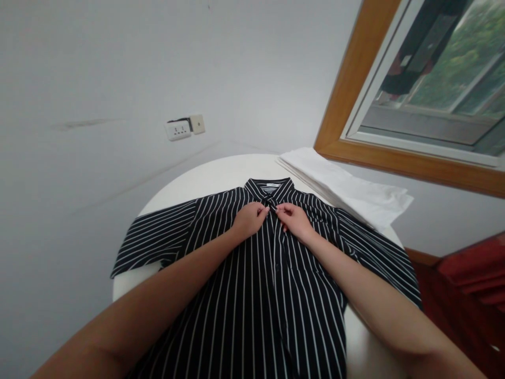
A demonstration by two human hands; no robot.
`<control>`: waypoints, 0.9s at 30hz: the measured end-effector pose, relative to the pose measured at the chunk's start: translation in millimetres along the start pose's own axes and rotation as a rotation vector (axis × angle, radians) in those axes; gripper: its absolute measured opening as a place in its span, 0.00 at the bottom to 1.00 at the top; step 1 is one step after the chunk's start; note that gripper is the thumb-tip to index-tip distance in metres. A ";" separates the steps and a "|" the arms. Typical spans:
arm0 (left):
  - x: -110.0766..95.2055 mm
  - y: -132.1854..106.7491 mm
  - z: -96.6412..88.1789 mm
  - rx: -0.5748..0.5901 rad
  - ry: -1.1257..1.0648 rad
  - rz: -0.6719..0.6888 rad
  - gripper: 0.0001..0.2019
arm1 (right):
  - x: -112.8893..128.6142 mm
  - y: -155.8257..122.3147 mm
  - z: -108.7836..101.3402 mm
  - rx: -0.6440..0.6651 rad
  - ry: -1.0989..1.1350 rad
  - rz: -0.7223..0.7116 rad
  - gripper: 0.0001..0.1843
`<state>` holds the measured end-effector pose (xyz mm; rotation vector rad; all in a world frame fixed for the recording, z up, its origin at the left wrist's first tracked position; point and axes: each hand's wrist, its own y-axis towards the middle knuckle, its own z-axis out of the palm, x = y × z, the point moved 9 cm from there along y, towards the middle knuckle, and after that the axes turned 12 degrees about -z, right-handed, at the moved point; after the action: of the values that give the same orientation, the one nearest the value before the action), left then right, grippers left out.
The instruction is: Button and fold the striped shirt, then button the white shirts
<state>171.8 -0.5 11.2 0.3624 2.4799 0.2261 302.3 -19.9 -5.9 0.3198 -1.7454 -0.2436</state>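
A black shirt (244, 295) with white stripes lies face up, its short sleeves spread to both sides and its collar at the far end. Just below the collar, my left hand (251, 218) pinches the fabric at the front opening. Opposite it, my right hand (295, 220) pinches the other side of the placket, the fingertips of both hands close together. Any button between the fingers is too small to make out. Lower down, the two front edges lie against each other along the middle.
The shirt rests on a round white table (221, 171) against a wall. Folded white cloth (347, 184) lies at the table's back right. A wall socket (178, 130) is at the back left, and a wood-framed window (339, 150) stands at the right. Red fabric (477, 268) shows at the lower right.
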 end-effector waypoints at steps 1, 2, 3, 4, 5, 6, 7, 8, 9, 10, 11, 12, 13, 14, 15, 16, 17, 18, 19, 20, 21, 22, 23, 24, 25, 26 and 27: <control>-1.2 -0.9 0.3 -0.008 0.012 0.007 0.15 | 3.0 0.3 -1.1 -0.009 -0.020 -0.019 0.12; -2.5 -2.0 0.7 -0.015 0.029 0.016 0.14 | 6.1 0.5 -2.5 -0.021 -0.040 -0.040 0.13; -3.8 -3.0 1.2 -0.021 0.047 0.024 0.14 | 8.9 0.6 -3.8 -0.034 -0.060 -0.059 0.13; -4.6 -3.7 1.9 -0.025 0.064 0.030 0.14 | 11.1 0.6 -4.7 -0.043 -0.079 -0.076 0.13; -5.0 -4.2 2.4 -0.028 0.075 0.034 0.13 | 12.5 0.5 -4.7 -0.043 -0.095 -0.087 0.13; -4.9 -4.2 2.8 -0.031 0.079 0.036 0.13 | 12.9 0.2 -3.6 -0.034 -0.107 -0.093 0.13; -4.4 -3.9 3.3 -0.030 0.077 0.036 0.13 | 12.4 -0.1 -1.8 -0.018 -0.117 -0.094 0.12; -3.7 -3.5 3.8 -0.026 0.072 0.037 0.13 | 10.9 -0.5 0.2 0.000 -0.125 -0.090 0.11; -3.0 -2.8 4.3 -0.022 0.065 0.039 0.13 | 8.8 -0.9 2.1 0.017 -0.131 -0.082 0.11; -2.3 -2.2 4.8 -0.018 0.059 0.042 0.13 | 6.6 -1.3 3.5 0.028 -0.135 -0.074 0.11; -1.8 -1.7 5.2 -0.013 0.054 0.044 0.13 | 4.6 -1.6 4.5 0.033 -0.135 -0.067 0.11; -1.3 -1.3 5.6 -0.010 0.050 0.046 0.13 | 3.0 -1.8 4.9 0.033 -0.134 -0.064 0.11; -0.8 -0.9 5.8 -0.008 0.045 0.045 0.13 | 1.9 -1.9 5.1 0.030 -0.130 -0.062 0.12; -0.2 -0.6 5.9 -0.009 0.041 0.041 0.13 | 1.3 -2.0 5.0 0.025 -0.126 -0.060 0.12; 0.2 -0.4 5.7 -0.011 0.036 0.037 0.13 | 1.2 -2.1 4.8 0.022 -0.119 -0.059 0.12; 0.5 -0.3 5.5 -0.012 0.030 0.033 0.13 | 1.4 -2.2 4.5 0.022 -0.109 -0.056 0.13; 0.7 -0.2 5.3 -0.014 0.026 0.030 0.13 | 1.8 -2.3 4.8 0.031 -0.092 -0.049 0.13; 0.7 -0.1 5.0 -0.016 0.024 0.028 0.12 | 2.1 -2.3 5.9 0.051 -0.066 -0.039 0.14; 0.6 -0.1 4.8 -0.017 0.027 0.029 0.12 | 2.5 -2.3 7.5 0.079 -0.029 -0.025 0.14; 0.4 0.0 4.7 -0.017 0.033 0.032 0.12 | 2.7 -2.1 9.4 0.110 0.015 -0.010 0.14; 0.2 0.0 4.8 -0.016 0.042 0.033 0.13 | 2.7 -1.7 11.0 0.136 0.060 0.006 0.14; 0.1 0.0 4.9 -0.015 0.052 0.034 0.13 | 2.2 -1.1 12.3 0.156 0.098 0.025 0.13; 0.1 0.0 5.0 -0.013 0.058 0.034 0.13 | 1.2 -0.2 13.2 0.170 0.124 0.043 0.13; 0.1 0.0 5.0 -0.013 0.062 0.033 0.13 | -0.1 1.0 13.6 0.173 0.135 0.057 0.13; 0.1 0.0 5.1 -0.012 0.064 0.031 0.13 | -1.6 2.3 13.9 0.171 0.127 0.065 0.12; -0.3 0.0 5.3 -0.010 0.066 0.031 0.13 | -3.0 3.8 14.1 0.166 0.105 0.066 0.12; -0.7 0.0 5.6 -0.009 0.069 0.032 0.14 | -3.9 5.2 14.3 0.157 0.072 0.060 0.11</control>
<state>175.7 -0.3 7.1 0.3973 2.5415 0.2665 288.6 -13.9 -10.6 0.3848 -1.7040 -0.0504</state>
